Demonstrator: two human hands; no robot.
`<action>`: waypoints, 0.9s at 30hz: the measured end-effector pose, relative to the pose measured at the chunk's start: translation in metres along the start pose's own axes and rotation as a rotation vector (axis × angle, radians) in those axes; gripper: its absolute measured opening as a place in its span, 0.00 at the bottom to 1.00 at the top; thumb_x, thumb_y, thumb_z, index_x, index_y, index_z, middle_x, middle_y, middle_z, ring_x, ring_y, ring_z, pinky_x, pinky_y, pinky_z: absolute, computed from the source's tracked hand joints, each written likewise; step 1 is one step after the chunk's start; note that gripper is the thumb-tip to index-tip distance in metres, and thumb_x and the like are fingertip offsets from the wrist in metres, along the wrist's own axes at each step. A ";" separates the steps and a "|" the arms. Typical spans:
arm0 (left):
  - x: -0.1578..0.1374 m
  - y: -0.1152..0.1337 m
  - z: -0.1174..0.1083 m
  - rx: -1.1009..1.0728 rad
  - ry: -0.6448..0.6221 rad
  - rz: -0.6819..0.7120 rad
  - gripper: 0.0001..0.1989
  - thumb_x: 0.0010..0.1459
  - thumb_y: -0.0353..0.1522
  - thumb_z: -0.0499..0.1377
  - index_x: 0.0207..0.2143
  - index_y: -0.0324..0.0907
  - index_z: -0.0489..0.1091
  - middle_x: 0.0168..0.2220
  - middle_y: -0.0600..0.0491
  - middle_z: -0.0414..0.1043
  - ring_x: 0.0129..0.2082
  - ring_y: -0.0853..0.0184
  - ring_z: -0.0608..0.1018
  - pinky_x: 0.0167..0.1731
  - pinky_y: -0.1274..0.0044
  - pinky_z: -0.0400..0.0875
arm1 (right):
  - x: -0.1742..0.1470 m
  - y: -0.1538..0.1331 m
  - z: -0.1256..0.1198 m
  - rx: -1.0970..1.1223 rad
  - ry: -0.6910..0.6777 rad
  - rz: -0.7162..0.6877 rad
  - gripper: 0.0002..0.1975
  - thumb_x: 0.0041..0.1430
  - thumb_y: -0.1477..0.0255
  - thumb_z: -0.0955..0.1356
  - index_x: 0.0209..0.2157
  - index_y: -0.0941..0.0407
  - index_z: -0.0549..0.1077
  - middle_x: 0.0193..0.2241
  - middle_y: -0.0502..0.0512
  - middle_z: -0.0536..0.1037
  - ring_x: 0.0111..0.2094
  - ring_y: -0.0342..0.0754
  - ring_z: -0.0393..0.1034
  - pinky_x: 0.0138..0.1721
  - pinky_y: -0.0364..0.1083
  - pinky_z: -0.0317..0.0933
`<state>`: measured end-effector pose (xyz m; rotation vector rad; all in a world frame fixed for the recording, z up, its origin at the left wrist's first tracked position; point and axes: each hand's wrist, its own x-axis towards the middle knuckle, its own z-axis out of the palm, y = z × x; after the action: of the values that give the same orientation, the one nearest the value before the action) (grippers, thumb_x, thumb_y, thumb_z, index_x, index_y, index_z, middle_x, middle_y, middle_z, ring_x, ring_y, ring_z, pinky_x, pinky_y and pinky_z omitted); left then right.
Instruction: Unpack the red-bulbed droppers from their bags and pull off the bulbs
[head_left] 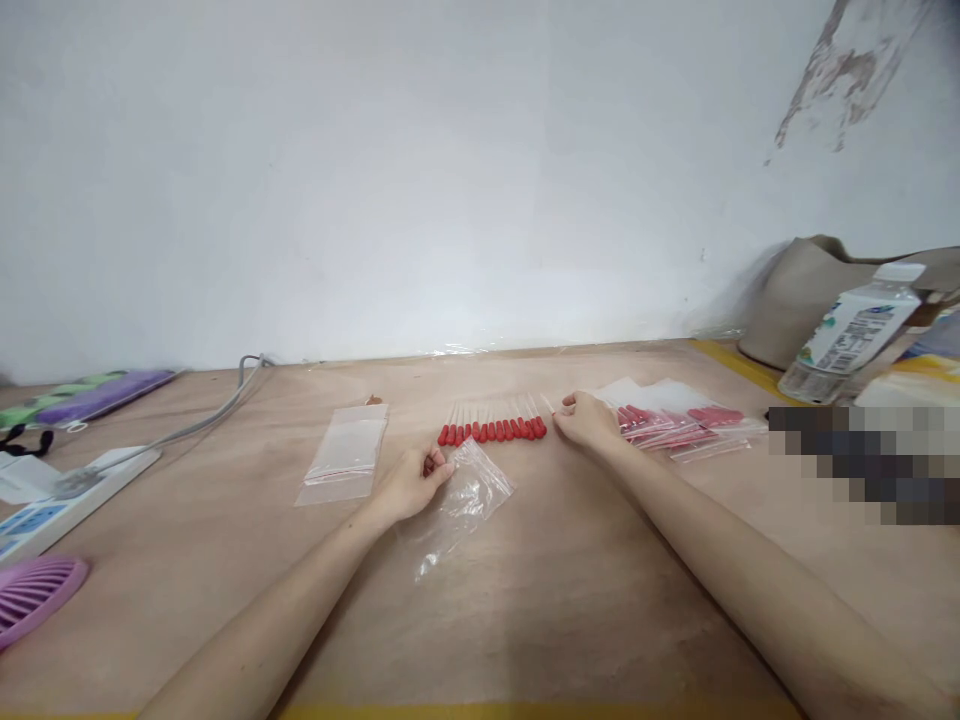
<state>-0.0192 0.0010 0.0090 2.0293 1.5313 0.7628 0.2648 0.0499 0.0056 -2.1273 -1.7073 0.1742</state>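
My left hand (pixel 415 482) is closed, finger and thumb pinching the edge of a clear zip-lock bag (pixel 474 490) that looks limp and without contents. Just beyond the bag lies a row of several small tools with red handles (pixel 491 431), side by side, their thin pale shafts pointing to the wall. At the right end of that row my right hand (pixel 587 420) is closed in a pinch on a thin red-handled tool; its slim shaft shows past the fingers, and most of its handle is hidden.
Filled zip bags with red-handled tools (pixel 679 425) lie piled to the right. Left stands a stack of flat clear bags (pixel 346 455). A power strip (pixel 75 500) with a grey cable, a purple fan (pixel 41 597), a bottle (pixel 851 335) and a beige bag (pixel 787 295) are around the edges.
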 end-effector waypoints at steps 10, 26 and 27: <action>0.019 -0.046 -0.051 -0.138 0.432 -0.259 0.14 0.44 0.42 0.55 0.28 0.42 0.58 0.22 0.58 0.64 0.17 0.73 0.65 0.19 0.80 0.59 | -0.003 0.000 -0.008 0.014 0.020 -0.011 0.16 0.54 0.63 0.60 0.41 0.53 0.70 0.38 0.54 0.75 0.42 0.51 0.68 0.41 0.48 0.57; 0.025 -0.112 -0.085 0.447 0.452 -0.335 0.14 0.49 0.38 0.54 0.37 0.40 0.60 0.35 0.48 0.66 0.39 0.58 0.70 0.37 0.71 0.63 | 0.010 0.076 -0.056 -0.256 0.035 0.249 0.17 0.47 0.58 0.65 0.31 0.57 0.74 0.36 0.63 0.74 0.41 0.61 0.66 0.41 0.58 0.53; 0.024 -0.109 -0.085 0.481 0.476 -0.317 0.14 0.49 0.38 0.53 0.37 0.40 0.61 0.37 0.46 0.66 0.41 0.56 0.69 0.39 0.70 0.62 | 0.010 0.075 -0.054 -0.245 0.049 0.236 0.15 0.47 0.60 0.65 0.30 0.57 0.74 0.34 0.62 0.74 0.40 0.60 0.67 0.41 0.58 0.53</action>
<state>-0.1480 0.0555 0.0017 1.9181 2.4376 0.8465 0.3538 0.0341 0.0278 -2.4886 -1.5121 -0.0232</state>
